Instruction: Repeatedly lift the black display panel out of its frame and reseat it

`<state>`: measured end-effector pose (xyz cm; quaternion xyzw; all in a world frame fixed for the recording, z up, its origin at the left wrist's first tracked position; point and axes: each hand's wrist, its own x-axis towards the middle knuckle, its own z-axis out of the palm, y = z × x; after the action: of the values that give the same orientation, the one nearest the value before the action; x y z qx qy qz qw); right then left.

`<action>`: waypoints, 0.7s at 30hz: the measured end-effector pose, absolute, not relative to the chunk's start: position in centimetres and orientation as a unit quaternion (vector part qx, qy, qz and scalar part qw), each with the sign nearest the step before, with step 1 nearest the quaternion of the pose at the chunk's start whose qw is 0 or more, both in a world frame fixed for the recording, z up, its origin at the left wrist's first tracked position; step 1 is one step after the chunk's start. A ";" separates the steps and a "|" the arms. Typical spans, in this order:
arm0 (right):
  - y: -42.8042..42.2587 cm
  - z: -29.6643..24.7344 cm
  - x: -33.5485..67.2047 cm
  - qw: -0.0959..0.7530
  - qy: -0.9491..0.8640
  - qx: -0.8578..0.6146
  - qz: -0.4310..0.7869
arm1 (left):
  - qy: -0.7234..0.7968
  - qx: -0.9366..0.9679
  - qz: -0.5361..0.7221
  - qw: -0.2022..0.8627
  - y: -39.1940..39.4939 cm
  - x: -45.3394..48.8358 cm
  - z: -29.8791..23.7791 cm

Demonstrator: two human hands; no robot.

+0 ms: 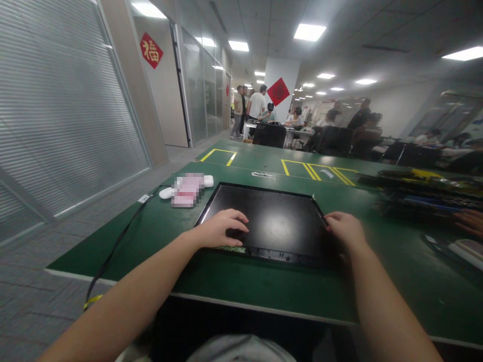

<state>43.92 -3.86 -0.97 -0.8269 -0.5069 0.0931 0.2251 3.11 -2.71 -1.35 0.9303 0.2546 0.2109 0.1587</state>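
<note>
A flat black display panel lies face up on the green table in front of me. Along its near edge runs a dark strip with small marks, and a bit of green circuit board shows at the near left. My left hand rests over the panel's left side, its fingers apart and bent over the dark screen. At the right edge, my right hand has thumb and fingers closed on the panel's rim. The undersides of both hands are hidden.
Left of the panel are a blurred-out pink item, a white object and a black cable. Dark parts are piled at the right, near another person's hand. Yellow tape marks the table's far side.
</note>
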 end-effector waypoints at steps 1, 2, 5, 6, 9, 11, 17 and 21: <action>-3.8 -1.0 43.9 0.227 -0.507 -0.826 0.092 | 0.254 0.930 0.211 0.158 -2.7 3.1 -1.4; -3.8 -1.0 44.0 0.228 -0.507 -0.826 0.092 | 0.253 0.931 0.212 0.157 -2.7 3.1 -1.4; -3.8 -1.1 44.0 0.226 -0.505 -0.828 0.093 | 0.249 0.932 0.212 0.155 -2.7 3.1 -1.3; -3.8 -1.1 44.0 0.224 -0.504 -0.829 0.093 | 0.247 0.933 0.213 0.154 -2.7 3.1 -1.3; -3.8 -1.1 43.9 0.223 -0.503 -0.829 0.099 | 0.245 0.934 0.211 0.151 -2.8 3.2 -1.3; -3.8 -1.0 43.9 0.223 -0.502 -0.829 0.100 | 0.244 0.936 0.207 0.149 -2.7 3.2 -1.3; -3.7 -1.4 44.1 0.223 -0.511 -0.826 0.083 | 0.245 0.936 0.204 0.149 -2.6 3.2 -1.5; -3.8 -1.4 43.6 0.223 -0.514 -0.825 0.079 | 0.246 0.930 0.212 0.169 -2.5 3.2 -1.6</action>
<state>43.65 -3.81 -1.41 -0.8246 -0.5137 0.0793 0.2233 3.18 -2.49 -1.59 0.9305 0.2463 0.2121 0.1691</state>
